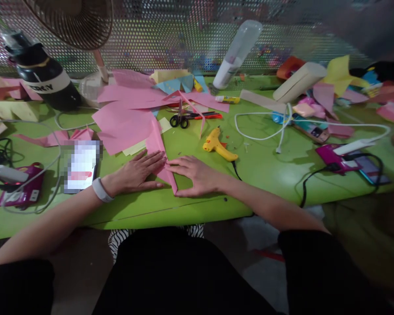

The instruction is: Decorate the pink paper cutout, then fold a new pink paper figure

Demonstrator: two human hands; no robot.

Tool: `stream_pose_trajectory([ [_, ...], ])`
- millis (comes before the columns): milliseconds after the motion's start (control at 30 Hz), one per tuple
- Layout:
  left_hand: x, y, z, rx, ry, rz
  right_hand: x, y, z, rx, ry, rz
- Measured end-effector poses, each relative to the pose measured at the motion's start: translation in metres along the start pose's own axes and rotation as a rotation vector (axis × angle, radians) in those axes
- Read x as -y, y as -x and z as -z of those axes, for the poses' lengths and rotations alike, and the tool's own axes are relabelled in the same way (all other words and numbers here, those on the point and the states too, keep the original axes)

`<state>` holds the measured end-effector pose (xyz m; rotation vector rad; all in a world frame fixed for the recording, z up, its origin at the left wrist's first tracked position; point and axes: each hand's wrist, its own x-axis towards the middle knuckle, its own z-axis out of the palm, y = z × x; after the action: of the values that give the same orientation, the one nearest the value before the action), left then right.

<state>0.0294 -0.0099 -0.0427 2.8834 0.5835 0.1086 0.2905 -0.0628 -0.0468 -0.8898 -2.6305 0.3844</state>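
Note:
A folded pink paper sheet (158, 144) lies on the green table (265, 170) in front of me. My left hand (136, 173) lies flat on its left part, fingers stretched out, a white band on the wrist. My right hand (195, 175) presses flat on the paper's right edge, fingers spread, fingertips meeting the left hand's at the fold.
A yellow glue gun (218, 146) lies just right of my hands, scissors (180, 119) behind them. More pink sheets (128, 109), a phone (80, 166), a fan (82, 26), white cables (282, 127), a clear bottle (236, 52) and paper scraps crowd the table.

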Motion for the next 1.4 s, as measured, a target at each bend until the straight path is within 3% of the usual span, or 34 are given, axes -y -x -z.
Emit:
stream_pose_trajectory([
  [267,-0.003,0.002,-0.004,0.004,-0.05,0.011,0.002,0.0,0.008,0.052,0.113,0.146],
  [367,-0.005,0.002,-0.001,-0.001,-0.028,0.021,-0.005,-0.008,0.018,0.011,0.083,0.172],
  [500,-0.009,0.004,0.0,0.006,0.001,0.005,-0.018,-0.026,0.02,-0.038,0.044,0.067],
  [767,-0.014,0.009,-0.006,0.033,0.002,-0.011,-0.051,-0.052,-0.021,0.148,0.177,-0.119],
  [900,-0.014,0.007,-0.003,0.043,0.005,-0.011,-0.061,-0.054,-0.01,0.154,0.165,-0.164],
  [1000,-0.012,0.007,-0.002,0.045,0.009,-0.014,-0.044,-0.037,0.009,0.045,0.182,-0.123],
  [1133,-0.009,0.007,-0.002,0.031,0.016,-0.034,0.003,-0.003,0.025,0.019,0.132,0.155],
  [1267,-0.008,0.006,-0.002,0.03,0.006,-0.031,0.033,0.01,0.014,0.056,0.227,0.179],
  [1400,-0.008,0.006,-0.003,0.035,-0.008,-0.03,0.032,0.006,0.002,-0.012,0.332,0.229],
])
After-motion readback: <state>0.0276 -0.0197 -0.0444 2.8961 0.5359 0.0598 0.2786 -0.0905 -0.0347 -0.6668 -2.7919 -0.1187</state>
